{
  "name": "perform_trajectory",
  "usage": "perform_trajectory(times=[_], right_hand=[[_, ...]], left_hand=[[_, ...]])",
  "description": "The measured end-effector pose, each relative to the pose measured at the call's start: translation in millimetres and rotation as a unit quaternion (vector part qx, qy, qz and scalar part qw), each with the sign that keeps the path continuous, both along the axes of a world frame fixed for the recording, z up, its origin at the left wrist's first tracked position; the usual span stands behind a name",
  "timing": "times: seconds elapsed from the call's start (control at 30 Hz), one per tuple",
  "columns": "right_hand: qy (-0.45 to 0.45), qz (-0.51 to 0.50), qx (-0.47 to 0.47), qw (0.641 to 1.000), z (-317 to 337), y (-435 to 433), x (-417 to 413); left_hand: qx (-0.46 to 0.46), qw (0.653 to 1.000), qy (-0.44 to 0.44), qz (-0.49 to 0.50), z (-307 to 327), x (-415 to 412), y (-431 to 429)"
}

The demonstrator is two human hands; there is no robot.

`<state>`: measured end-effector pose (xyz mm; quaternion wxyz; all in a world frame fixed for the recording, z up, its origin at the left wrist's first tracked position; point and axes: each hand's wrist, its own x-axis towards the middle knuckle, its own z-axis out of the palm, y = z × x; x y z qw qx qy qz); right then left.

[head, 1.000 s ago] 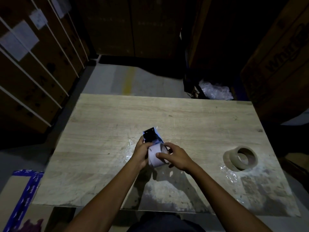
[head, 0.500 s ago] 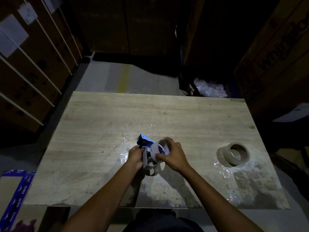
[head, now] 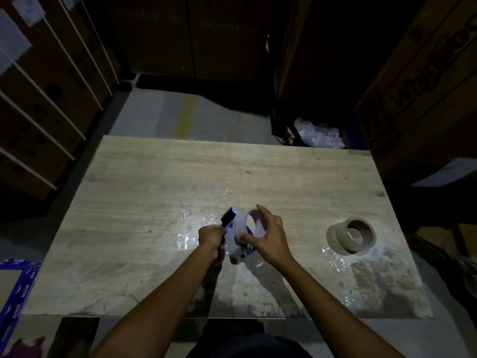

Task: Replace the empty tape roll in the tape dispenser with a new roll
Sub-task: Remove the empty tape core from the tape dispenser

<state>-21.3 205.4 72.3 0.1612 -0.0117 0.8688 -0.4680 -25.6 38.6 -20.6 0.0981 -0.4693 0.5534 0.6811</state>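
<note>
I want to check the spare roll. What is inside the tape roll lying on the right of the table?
Through the hole of the tape roll only its brown inner core and bare wooden table show. Whatever is under the roll itself is covered.

Blue tape dispenser [head: 238, 239] with pale empty roll [head: 254, 223], tilted; tan full roll [head: 351, 235] flat, well apart.

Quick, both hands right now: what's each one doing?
Left hand: closed around the tape dispenser.
Right hand: fingers gripping the white roll at the dispenser.
</note>
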Motion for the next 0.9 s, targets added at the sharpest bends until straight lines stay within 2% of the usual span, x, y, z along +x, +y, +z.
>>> perform_trajectory(times=[0.07, 0.17, 0.27, 0.4, 0.53, 0.73, 0.9], right_hand=[[0.021, -0.006, -0.014, 1.0, 5.8, 1.5, -2.4], [0.051, -0.009, -0.031, 0.998, 13.5, 4.3, -5.5], [0.074, -0.013, -0.043, 0.996, 19.9, 8.7, -8.7], [0.102, -0.027, -0.065, 0.992, 30.8, 16.6, -11.2], [0.129, -0.044, -0.084, 0.987, 39.6, 30.3, -13.8], [0.144, -0.072, -0.087, 0.983, 49.2, 57.6, -22.0], [0.145, -0.106, -0.074, 0.981, 50.6, 85.9, -37.6]], left_hand=[[-0.037, 0.999, 0.006, -0.012, 3.5, -1.2, 0.3], [-0.142, 0.989, -0.002, -0.037, 17.1, -2.9, 1.7], [-0.174, 0.983, 0.058, -0.018, 36.7, -5.3, 6.2], [-0.077, 0.978, 0.192, 0.011, 84.3, -9.3, 28.3], [-0.004, 0.966, 0.257, -0.022, 114.9, -14.4, 50.6], [0.021, 0.95, 0.301, -0.08, 132.7, -31.3, 83.7], [-0.026, 0.953, 0.277, -0.117, 139.2, -56.0, 114.0]])
